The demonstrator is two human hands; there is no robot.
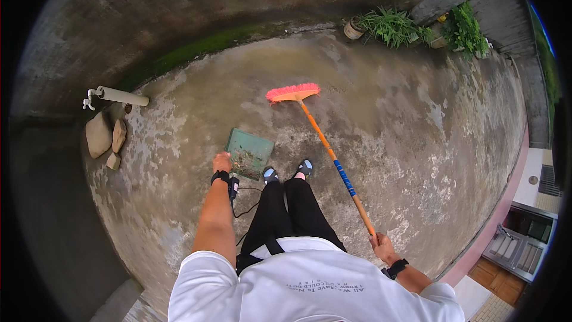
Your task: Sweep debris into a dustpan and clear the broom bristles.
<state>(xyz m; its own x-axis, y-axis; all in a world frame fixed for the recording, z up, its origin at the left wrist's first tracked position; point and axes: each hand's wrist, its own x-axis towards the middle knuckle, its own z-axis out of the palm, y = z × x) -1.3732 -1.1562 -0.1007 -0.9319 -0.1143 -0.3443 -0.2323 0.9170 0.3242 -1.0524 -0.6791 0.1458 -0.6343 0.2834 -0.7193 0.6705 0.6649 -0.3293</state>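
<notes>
My right hand (384,248) is closed around the end of a long broom (322,135). Its handle is orange with a blue wrapped section, and its pink bristle head lies out ahead of my feet, at the floor. On the left, my left hand (221,161) is closed at the edge of a green dustpan (253,144); the handle itself is hidden by the fingers. Dry brown debris (245,163) lies in the pan, mostly toward the side near me. The broom head and the dustpan are apart.
The concrete floor (411,161) is stained, with dark patches. Stones (99,135) and a tap on a pale pipe (123,96) stand at the left wall. Potted plants (390,27) line the far right wall. A cable (244,211) hangs beside my left leg.
</notes>
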